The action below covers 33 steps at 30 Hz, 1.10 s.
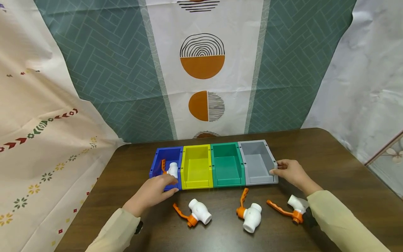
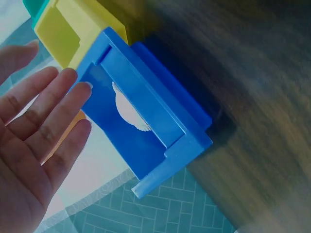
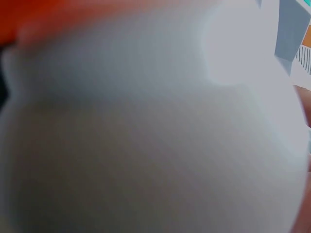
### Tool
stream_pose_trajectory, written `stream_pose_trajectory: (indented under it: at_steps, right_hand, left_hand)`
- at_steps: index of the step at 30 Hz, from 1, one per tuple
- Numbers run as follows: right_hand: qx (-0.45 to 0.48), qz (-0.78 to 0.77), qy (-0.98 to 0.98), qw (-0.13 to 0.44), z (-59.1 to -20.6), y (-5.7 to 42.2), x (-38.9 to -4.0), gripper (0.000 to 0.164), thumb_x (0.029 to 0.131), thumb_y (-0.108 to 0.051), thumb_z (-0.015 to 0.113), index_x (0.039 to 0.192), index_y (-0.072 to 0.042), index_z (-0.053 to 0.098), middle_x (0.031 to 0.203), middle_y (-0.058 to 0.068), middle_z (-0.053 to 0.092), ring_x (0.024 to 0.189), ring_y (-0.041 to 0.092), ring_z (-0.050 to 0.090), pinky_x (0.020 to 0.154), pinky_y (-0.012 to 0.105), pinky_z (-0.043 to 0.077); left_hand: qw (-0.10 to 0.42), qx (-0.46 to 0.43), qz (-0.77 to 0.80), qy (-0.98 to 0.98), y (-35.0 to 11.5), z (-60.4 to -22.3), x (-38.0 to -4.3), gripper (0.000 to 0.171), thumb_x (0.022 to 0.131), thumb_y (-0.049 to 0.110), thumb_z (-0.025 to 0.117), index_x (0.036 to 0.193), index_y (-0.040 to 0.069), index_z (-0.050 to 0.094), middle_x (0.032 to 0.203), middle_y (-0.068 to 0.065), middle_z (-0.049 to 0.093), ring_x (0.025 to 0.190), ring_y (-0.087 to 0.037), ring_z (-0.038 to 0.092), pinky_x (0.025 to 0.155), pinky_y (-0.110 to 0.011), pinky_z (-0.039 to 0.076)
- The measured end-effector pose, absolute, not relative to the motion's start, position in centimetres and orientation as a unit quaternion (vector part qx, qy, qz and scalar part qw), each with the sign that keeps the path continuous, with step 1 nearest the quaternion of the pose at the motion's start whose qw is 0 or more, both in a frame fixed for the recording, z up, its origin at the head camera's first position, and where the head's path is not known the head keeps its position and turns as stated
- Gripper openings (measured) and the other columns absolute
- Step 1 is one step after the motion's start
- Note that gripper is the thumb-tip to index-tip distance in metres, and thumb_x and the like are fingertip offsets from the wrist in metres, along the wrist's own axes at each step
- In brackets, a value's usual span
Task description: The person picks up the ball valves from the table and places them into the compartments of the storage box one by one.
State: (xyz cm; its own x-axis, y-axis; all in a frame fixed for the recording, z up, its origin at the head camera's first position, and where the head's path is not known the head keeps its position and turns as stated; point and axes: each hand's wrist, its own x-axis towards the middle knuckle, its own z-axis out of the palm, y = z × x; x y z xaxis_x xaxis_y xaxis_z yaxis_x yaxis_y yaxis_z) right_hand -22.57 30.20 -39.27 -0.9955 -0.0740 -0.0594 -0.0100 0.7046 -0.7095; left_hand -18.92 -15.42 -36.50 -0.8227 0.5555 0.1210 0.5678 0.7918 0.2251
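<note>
My left hand (image 1: 153, 193) is over the front of the blue bin (image 1: 155, 165), its fingers fairly straight and holding nothing. Inside that bin lies a white ball valve (image 1: 172, 169) with an orange lever, partly hidden by the hand. In the left wrist view, the fingers are extended beside the blue bin's rim (image 2: 146, 92). At the other end of the row, my right hand (image 1: 292, 174) pinches the right wall of the grey bin (image 1: 276, 168), thumb on the inner side. A blurred white valve (image 3: 146, 145) fills most of the right wrist view.
Between the end bins are a yellow bin (image 1: 197, 184) and a green bin (image 1: 228, 182). On the brown table (image 1: 220, 241) in front lie three white ball valves with orange levers: left valve (image 1: 199, 211), middle valve (image 1: 252, 217), right valve (image 1: 296, 206) near my right sleeve.
</note>
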Motion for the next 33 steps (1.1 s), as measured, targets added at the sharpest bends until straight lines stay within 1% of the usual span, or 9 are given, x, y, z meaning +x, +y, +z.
stream_pose_trajectory:
  at_steps: [2, 8, 14, 21, 24, 28, 33]
  right_hand:
    - [-0.024, -0.384, 0.922, 0.04, -39.3, 30.2, -22.6, 0.064, 0.084, -0.026, 0.072, 0.122, 0.02, 0.05, 0.115, 0.035, 0.058, 0.104, 0.045, 0.058, 0.081, 0.046, 0.055]
    - [-0.025, -0.381, 0.923, 0.036, -39.2, 30.3, -22.7, 0.062, 0.084, -0.026, 0.072, 0.121, 0.02, 0.05, 0.114, 0.035, 0.058, 0.103, 0.044, 0.058, 0.081, 0.046, 0.055]
    - [-0.023, -0.384, 0.922, 0.038, -39.1, 30.3, -22.7, 0.063, 0.084, -0.027, 0.071, 0.122, 0.019, 0.049, 0.115, 0.035, 0.058, 0.104, 0.044, 0.057, 0.081, 0.047, 0.054]
    - [-0.021, -0.389, 0.92, 0.043, -39.5, 30.1, -22.5, 0.063, 0.084, -0.025, 0.071, 0.122, 0.02, 0.049, 0.115, 0.035, 0.058, 0.104, 0.044, 0.058, 0.081, 0.046, 0.055]
    - [-0.023, -0.39, 0.92, 0.038, -39.6, 30.2, -22.5, 0.062, 0.084, -0.025, 0.072, 0.122, 0.02, 0.05, 0.114, 0.035, 0.058, 0.103, 0.043, 0.058, 0.08, 0.045, 0.055]
    - [-0.023, -0.391, 0.92, 0.033, -39.6, 30.2, -22.5, 0.061, 0.084, -0.024, 0.072, 0.121, 0.02, 0.051, 0.113, 0.034, 0.059, 0.102, 0.043, 0.058, 0.08, 0.045, 0.055]
    - [-0.019, -0.395, 0.918, 0.037, -39.5, 30.2, -22.4, 0.064, 0.084, -0.026, 0.072, 0.122, 0.02, 0.049, 0.116, 0.035, 0.058, 0.104, 0.044, 0.057, 0.081, 0.046, 0.055]
  left_hand:
    - [0.034, -0.295, -0.129, -0.946, -15.3, -36.5, -18.7, 0.021, 0.087, 0.024, 0.068, 0.102, 0.008, 0.069, 0.098, -0.003, 0.071, 0.089, -0.017, 0.065, 0.082, -0.038, 0.055]
    - [0.041, -0.287, -0.141, -0.946, -15.0, -36.7, -18.4, 0.021, 0.088, 0.024, 0.067, 0.102, 0.009, 0.068, 0.098, -0.002, 0.07, 0.089, -0.016, 0.065, 0.081, -0.039, 0.055]
    - [0.073, -0.27, -0.164, -0.946, -14.3, -37.5, -17.7, 0.02, 0.086, 0.026, 0.069, 0.1, 0.011, 0.069, 0.095, 0.0, 0.069, 0.086, -0.014, 0.065, 0.078, -0.036, 0.056]
    - [0.096, -0.253, -0.185, -0.945, -13.3, -38.0, -16.7, 0.025, 0.083, 0.027, 0.072, 0.099, 0.007, 0.069, 0.095, -0.003, 0.07, 0.087, -0.019, 0.066, 0.078, -0.037, 0.056]
    - [0.106, -0.234, -0.175, -0.95, -12.9, -38.0, -16.4, 0.029, 0.08, 0.029, 0.074, 0.099, 0.007, 0.07, 0.095, -0.001, 0.069, 0.086, -0.017, 0.065, 0.079, -0.035, 0.056]
    - [0.107, -0.205, -0.165, -0.959, -12.3, -37.9, -16.0, 0.034, 0.078, 0.034, 0.075, 0.099, 0.008, 0.069, 0.095, -0.002, 0.069, 0.082, -0.014, 0.063, 0.076, -0.034, 0.056]
    - [0.1, -0.175, -0.164, -0.966, -11.7, -37.8, -15.4, 0.04, 0.078, 0.038, 0.075, 0.101, 0.006, 0.068, 0.096, -0.004, 0.068, 0.083, -0.017, 0.062, 0.075, -0.036, 0.056]
